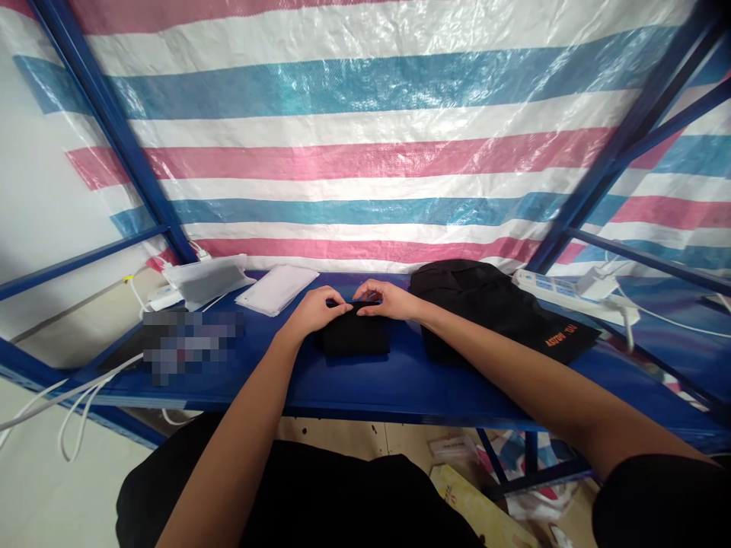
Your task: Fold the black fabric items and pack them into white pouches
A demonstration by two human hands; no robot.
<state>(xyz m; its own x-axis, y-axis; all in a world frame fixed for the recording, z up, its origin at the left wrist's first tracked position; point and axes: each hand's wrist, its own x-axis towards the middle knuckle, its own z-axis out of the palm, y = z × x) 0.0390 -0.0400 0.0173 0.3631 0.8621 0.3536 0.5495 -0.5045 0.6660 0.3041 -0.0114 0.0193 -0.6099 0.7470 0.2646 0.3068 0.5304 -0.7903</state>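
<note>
A small black folded cloth (pixel 356 339) lies on the blue shelf top in front of me; I cannot tell what kind of garment it is. My left hand (pixel 320 310) pinches its far edge between thumb and fingers. From the other side, my right hand (pixel 388 299) grips the same far edge, its thumb close to the left one. Part of that edge is hidden by my fingers. To the right spreads a larger black cloth item (pixel 474 297) with orange lettering, partly covered by my right forearm.
White flat packets (pixel 277 289) and a white box-like object (pixel 211 278) sit at the left, near a blurred-out item (pixel 188 342) and loose white cables (pixel 85 396). A white power strip (pixel 571 295) stands at the right. Blue posts (pixel 114 129) frame the striped sheet (pixel 365 160) behind.
</note>
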